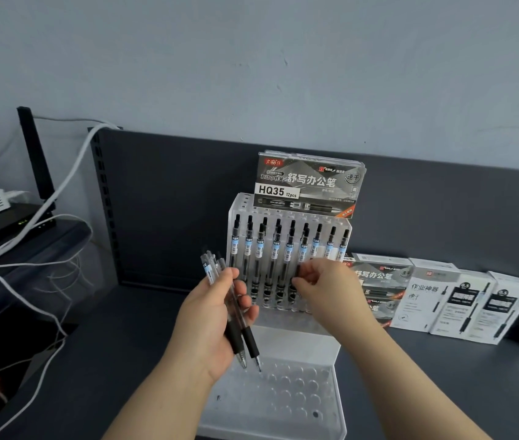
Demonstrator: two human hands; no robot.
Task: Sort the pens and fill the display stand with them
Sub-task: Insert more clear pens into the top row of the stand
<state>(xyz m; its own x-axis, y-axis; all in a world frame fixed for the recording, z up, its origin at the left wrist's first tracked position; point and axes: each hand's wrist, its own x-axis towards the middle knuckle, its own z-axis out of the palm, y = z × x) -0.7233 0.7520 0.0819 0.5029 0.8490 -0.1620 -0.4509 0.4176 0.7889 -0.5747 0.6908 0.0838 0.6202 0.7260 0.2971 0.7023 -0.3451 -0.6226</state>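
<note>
Head view: clear display stand (pixel 302 389) on desk (pixel 124 344), upper rows holding upright pens (pixel 272 249); left hand (pixel 210 319), fingers curled round a bundle of loose pens (pixel 249 341); right hand (pixel 328 285), fingers pinching one pen (pixel 298 270) at the stand.

A display stand (pixel 299 338) sits on a shelf (pixel 124 344), a row of pens (pixel 272 249) standing in its upper tier and a pen pack (pixel 310 185) propped behind them at 12 o'clock. Boxes (pixel 442 300) line up at the stand's 3 o'clock, cables (pixel 45 217) at its 9 o'clock. Before the row, the left hand (pixel 207 319) holds loose pens (pixel 236 312) at 8 o'clock, and the right hand (pixel 324 287) pinches a slotted pen (pixel 303 249) at 5 o'clock.
</note>
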